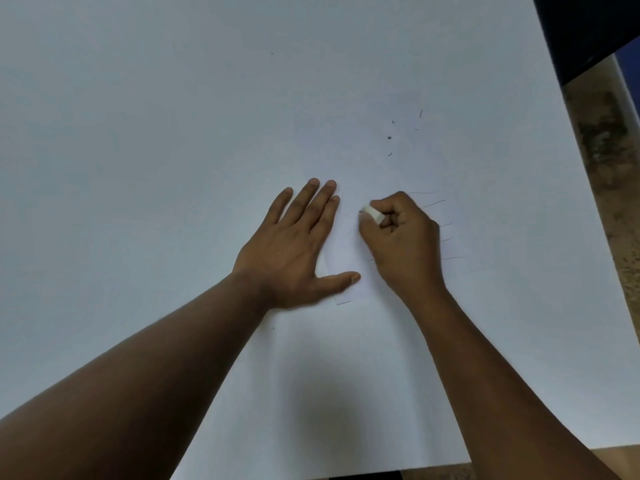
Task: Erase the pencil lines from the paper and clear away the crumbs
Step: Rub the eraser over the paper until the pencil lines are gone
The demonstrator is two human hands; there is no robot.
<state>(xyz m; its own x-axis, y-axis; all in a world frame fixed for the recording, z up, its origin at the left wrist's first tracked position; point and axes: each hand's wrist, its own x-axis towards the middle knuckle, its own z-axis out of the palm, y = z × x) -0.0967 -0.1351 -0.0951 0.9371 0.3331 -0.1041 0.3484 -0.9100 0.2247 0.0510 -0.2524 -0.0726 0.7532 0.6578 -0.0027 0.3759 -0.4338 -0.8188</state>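
A large white sheet of paper (207, 133) covers most of the view. My left hand (294, 244) lies flat on it with fingers spread, pressing it down. Just to its right, my right hand (401, 237) pinches a small white eraser (372, 213) whose tip touches the paper. Faint pencil lines (436, 202) fan out from behind the right hand, and a short corner mark (343, 302) shows below the left thumb. Several dark eraser crumbs (390, 137) are scattered beyond the right hand.
The paper's right edge runs diagonally down the right side, with a mottled brown surface (609, 174) beyond it. A dark object (588, 29) fills the top right corner. The paper's near edge shows at the bottom right.
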